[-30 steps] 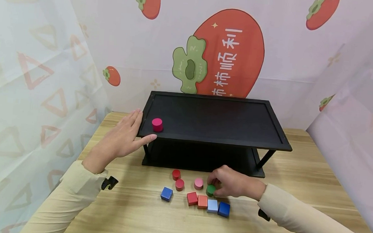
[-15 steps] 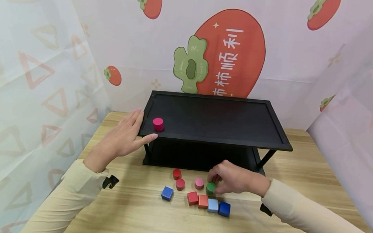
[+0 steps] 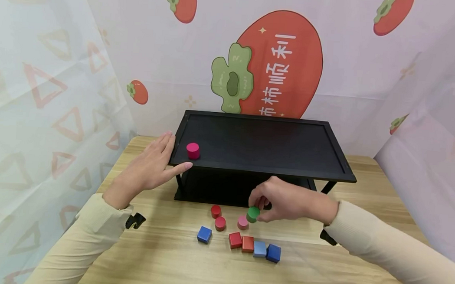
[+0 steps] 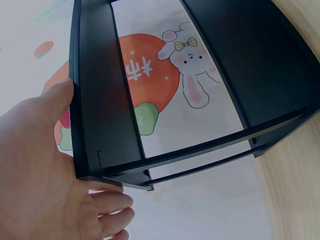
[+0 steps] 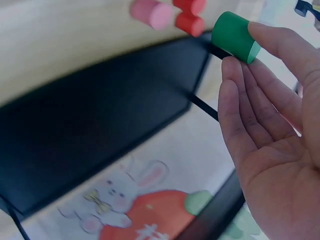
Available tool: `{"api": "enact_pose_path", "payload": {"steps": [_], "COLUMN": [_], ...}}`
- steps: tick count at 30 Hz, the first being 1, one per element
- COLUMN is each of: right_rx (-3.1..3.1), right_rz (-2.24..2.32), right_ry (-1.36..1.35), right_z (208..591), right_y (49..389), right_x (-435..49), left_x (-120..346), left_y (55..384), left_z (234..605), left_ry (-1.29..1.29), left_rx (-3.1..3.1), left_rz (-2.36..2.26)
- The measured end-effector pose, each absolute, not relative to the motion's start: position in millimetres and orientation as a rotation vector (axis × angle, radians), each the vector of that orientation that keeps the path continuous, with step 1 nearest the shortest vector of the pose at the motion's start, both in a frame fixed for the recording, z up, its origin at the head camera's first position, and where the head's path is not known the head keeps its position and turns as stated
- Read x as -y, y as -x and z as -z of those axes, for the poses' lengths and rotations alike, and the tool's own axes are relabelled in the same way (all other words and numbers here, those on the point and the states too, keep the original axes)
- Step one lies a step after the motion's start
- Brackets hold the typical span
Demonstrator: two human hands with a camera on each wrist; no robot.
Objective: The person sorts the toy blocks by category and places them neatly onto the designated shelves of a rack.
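My right hand pinches a green cylinder block between thumb and fingertips, in front of the black two-tier shelf. In the right wrist view the green cylinder block sits at the fingertips, its side fully showing. At the shelf's left front corner rests my left hand, fingers straight along the side and thumb at the front edge. A magenta cylinder block stands on the top board near that thumb. Just left of the green block, a pink cylinder is on the wooden table.
Two red cylinders stand on the table before the shelf. Nearer are a lone blue cube and a row with a red cube, an orange-red cube, a light blue cube and a dark blue cube.
My right hand has lifted the green cylinder block off the table and moved it slightly left and toward the shelf. The left hand stays at the shelf corner.
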State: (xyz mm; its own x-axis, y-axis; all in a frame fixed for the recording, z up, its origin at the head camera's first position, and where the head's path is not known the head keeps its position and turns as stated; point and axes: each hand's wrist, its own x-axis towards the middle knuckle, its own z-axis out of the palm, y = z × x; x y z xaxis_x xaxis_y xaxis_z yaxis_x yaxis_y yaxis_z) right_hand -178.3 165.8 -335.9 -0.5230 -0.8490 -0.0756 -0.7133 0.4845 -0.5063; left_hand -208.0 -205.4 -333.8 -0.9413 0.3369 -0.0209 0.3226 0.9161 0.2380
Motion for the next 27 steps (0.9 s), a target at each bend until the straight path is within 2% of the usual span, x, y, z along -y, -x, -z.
{"api": "enact_pose_path", "payload": {"steps": [16,27], "right_rx": [-2.463,-2.526], "right_rz": [0.481,0.453], "right_ry": [1.298,1.251], "right_z": [256,232], "right_y": [206,239], "right_x": [-140,-120], "left_x": [205,205], "left_y": [208,208], "left_z": [333,334], "left_ry": [-0.514,-0.521], "left_rx": [-3.009,-3.008], "left_rz": [-0.353,-0.361]}}
